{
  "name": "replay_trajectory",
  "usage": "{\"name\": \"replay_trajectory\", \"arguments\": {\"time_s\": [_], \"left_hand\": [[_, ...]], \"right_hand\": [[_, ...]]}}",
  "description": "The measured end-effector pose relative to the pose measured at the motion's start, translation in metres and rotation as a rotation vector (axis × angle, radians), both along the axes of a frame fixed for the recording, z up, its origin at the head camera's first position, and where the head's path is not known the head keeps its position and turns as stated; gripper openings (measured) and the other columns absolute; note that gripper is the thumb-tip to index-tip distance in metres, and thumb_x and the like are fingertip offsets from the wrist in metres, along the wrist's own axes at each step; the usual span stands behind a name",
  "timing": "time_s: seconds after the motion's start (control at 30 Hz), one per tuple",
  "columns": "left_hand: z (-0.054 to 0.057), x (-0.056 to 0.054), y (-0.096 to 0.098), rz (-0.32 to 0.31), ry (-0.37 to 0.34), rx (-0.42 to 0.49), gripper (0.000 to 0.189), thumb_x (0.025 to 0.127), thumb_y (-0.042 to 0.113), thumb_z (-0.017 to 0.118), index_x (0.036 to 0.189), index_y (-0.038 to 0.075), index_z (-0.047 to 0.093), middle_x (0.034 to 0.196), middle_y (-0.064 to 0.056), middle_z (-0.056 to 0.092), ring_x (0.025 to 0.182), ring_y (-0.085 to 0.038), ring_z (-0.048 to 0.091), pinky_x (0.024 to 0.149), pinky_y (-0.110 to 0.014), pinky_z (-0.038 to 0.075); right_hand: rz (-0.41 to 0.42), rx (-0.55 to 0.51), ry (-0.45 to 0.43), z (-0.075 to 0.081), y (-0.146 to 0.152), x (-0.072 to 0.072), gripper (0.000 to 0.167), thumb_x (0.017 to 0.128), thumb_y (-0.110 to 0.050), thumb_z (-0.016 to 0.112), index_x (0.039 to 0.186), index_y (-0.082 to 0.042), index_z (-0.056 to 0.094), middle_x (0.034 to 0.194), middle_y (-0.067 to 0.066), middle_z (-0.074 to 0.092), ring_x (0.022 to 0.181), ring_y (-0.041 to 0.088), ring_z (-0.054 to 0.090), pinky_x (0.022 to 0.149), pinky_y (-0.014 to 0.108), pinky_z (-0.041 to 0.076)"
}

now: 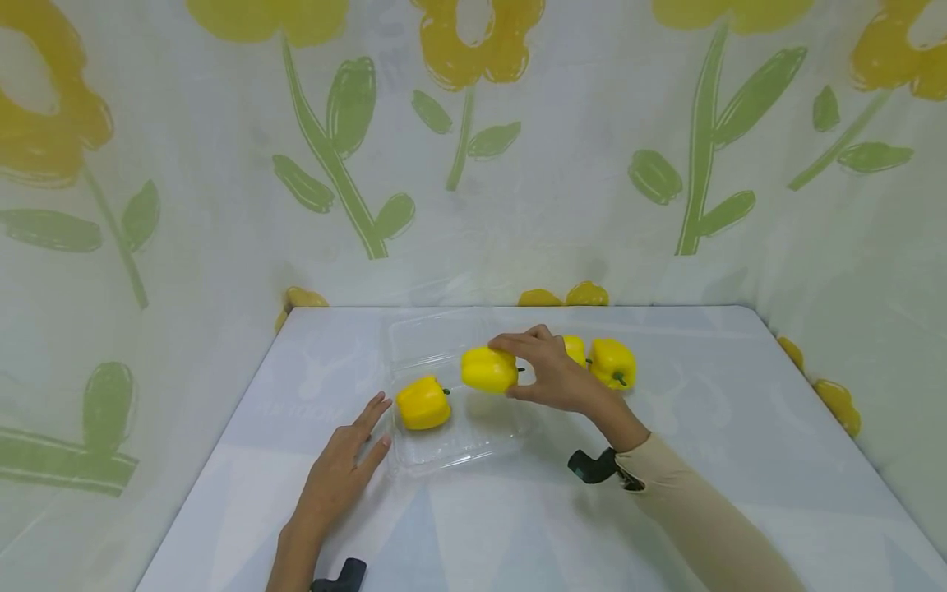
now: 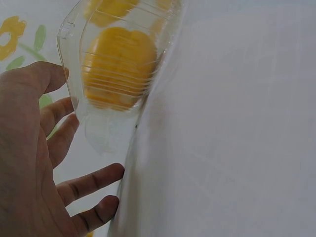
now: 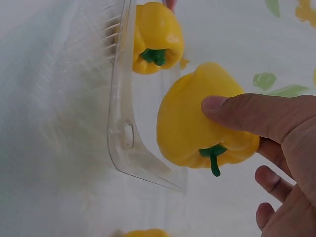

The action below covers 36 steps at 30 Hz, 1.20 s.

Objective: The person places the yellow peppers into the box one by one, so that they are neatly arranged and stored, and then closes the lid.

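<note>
1. At the left side of the desk (image 1: 251, 460), we pick up the left hand (image 1: 336, 469): fingers spread apart and only slightly bent, tips at the near rim of the container, and the left wrist view shows them touching its clear edge. A black wrist device (image 1: 342, 575) peeks in at the bottom.

2. Next along, the clear plastic container (image 1: 469, 432), flat on the desk, its clear lid (image 1: 436, 335) folded out toward the back.

3. Inside it, on the left, sits the first yellow pepper (image 1: 423, 403), lying on its side, green stem pointing right.

4. And now the main action! Up above the container's right part hangs the lifted yellow pepper (image 1: 488, 370), its stem toward the palm, well clear of the plastic beneath.

5. Holding it is the right hand (image 1: 551, 374), pinching the pepper between thumb and fingers; the right wrist view gives us the thumb (image 3: 232, 109) pressed to its side near the stem.

6. Just beyond that hand, a partly hidden yellow pepper (image 1: 573, 349) rests on the desk, and beside it the far-right yellow pepper (image 1: 612, 362), green stem facing us.

7. Finally, the beige sleeve (image 1: 703, 510) sweeps down to the right.
</note>
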<state>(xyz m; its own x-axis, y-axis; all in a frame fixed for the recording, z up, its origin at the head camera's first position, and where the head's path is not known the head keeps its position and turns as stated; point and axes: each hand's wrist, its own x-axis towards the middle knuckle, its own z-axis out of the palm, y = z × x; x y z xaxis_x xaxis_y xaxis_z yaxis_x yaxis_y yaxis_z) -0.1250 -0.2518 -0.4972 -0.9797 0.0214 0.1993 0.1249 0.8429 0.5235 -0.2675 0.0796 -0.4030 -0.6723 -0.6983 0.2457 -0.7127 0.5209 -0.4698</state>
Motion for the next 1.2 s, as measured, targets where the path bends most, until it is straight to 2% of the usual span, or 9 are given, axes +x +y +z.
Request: {"name": "replay_trajectory", "arguments": {"time_s": [0.33, 0.7, 0.93, 1.2], "left_hand": [[0.001, 0.001, 0.001, 0.002, 0.006, 0.010, 0.056, 0.104, 0.042, 0.051, 0.157, 0.038, 0.032, 0.162, 0.018, 0.024, 0.121, -0.023, 0.051, 0.094, -0.057, 0.047], [0.001, 0.002, 0.001, 0.005, -0.002, -0.002, 0.056, 0.104, 0.046, 0.049, 0.157, 0.040, 0.030, 0.163, 0.017, 0.023, 0.121, -0.022, 0.050, 0.094, -0.057, 0.048], [0.003, 0.003, 0.002, 0.011, -0.011, 0.002, 0.056, 0.104, 0.046, 0.049, 0.157, 0.040, 0.030, 0.162, 0.018, 0.023, 0.120, -0.021, 0.050, 0.094, -0.056, 0.048], [0.003, 0.002, 0.002, 0.010, 0.005, -0.002, 0.056, 0.104, 0.045, 0.050, 0.156, 0.039, 0.032, 0.162, 0.017, 0.025, 0.118, -0.020, 0.051, 0.092, -0.055, 0.049]], "right_hand": [[0.004, 0.046, -0.022, -0.009, -0.007, -0.003, 0.073, 0.078, -0.018, 0.088, 0.143, -0.019, 0.055, 0.144, -0.005, 0.055, 0.109, 0.018, 0.042, 0.088, 0.040, 0.034], [0.019, 0.061, -0.049, -0.020, -0.011, -0.005, 0.072, 0.079, -0.014, 0.088, 0.143, -0.018, 0.056, 0.145, -0.005, 0.055, 0.109, 0.018, 0.042, 0.089, 0.038, 0.036], [0.023, 0.089, -0.036, -0.025, -0.012, -0.007, 0.072, 0.079, -0.017, 0.088, 0.143, -0.019, 0.056, 0.145, -0.005, 0.054, 0.110, 0.017, 0.042, 0.088, 0.038, 0.034], [0.015, 0.112, -0.058, -0.028, -0.015, -0.007, 0.072, 0.080, -0.018, 0.086, 0.145, -0.020, 0.054, 0.147, -0.005, 0.052, 0.112, 0.017, 0.042, 0.088, 0.037, 0.034]]}}
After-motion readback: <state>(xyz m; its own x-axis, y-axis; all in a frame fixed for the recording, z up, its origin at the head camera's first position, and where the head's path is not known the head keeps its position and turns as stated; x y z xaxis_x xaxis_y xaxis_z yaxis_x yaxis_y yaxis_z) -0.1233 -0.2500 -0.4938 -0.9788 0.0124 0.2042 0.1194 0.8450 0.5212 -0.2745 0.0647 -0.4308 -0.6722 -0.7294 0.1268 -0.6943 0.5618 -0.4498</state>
